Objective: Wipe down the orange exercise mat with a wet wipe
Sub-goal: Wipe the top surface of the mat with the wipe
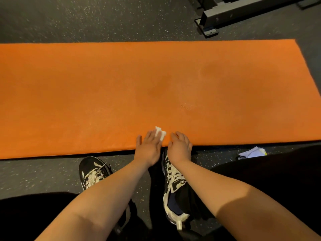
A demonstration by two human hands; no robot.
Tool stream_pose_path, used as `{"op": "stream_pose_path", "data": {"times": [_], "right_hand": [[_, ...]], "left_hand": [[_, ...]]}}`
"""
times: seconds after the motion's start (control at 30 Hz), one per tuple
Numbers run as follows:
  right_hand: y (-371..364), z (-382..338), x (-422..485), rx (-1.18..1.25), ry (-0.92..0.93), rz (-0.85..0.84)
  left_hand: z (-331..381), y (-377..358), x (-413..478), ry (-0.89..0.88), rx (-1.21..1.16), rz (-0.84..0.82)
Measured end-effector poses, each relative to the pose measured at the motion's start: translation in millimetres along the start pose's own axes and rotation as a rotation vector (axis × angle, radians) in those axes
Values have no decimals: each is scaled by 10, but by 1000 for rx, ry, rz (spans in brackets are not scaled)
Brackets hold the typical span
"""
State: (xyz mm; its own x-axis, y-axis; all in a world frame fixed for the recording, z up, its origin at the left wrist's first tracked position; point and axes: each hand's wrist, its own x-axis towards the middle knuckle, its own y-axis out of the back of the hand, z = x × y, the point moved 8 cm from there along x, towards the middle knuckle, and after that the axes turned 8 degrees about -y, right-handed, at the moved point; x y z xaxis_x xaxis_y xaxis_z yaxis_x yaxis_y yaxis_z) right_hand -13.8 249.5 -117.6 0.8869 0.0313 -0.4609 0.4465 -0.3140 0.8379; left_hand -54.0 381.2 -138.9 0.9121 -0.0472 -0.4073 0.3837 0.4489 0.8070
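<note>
Though blurry, left hand [149, 148] atop wipe [160, 133].

Single head-worn wide-angle view looks forward and steeply down, close over the near edge of the orange mat [156, 84] running 9 to 3 o'clock, speckled floor [86, 20] toward 12, shoes [173, 178] at 6.

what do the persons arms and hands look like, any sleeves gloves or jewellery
Two bare human arms. The left forearm and right forearm show no sleeves up to the frame edge. The left hand and right hand wear no gloves, and no watch, bracelet or ring shows on the sides in view.
</note>
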Motion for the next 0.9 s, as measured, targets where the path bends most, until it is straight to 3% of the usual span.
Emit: {"op": "stream_pose_path", "data": {"times": [0.13,0.37,0.57,0.7,0.9], "right_hand": [[-4,-37,-28,-63,40,-39],[82,68,35,53,-1,-83],[56,66,-87,-47,39,-95],[-8,34,-196,-24,52,-123],[42,143,-179,130,15,-110]], "left_hand": [[-334,96,-96,198,-20,11],[343,-139,-37,-63,-44,-59],[81,-45,-81,68,-32,-57],[348,-203,-135,-6,-62,-79],[370,-102,-115,-54,-245,59]]}}
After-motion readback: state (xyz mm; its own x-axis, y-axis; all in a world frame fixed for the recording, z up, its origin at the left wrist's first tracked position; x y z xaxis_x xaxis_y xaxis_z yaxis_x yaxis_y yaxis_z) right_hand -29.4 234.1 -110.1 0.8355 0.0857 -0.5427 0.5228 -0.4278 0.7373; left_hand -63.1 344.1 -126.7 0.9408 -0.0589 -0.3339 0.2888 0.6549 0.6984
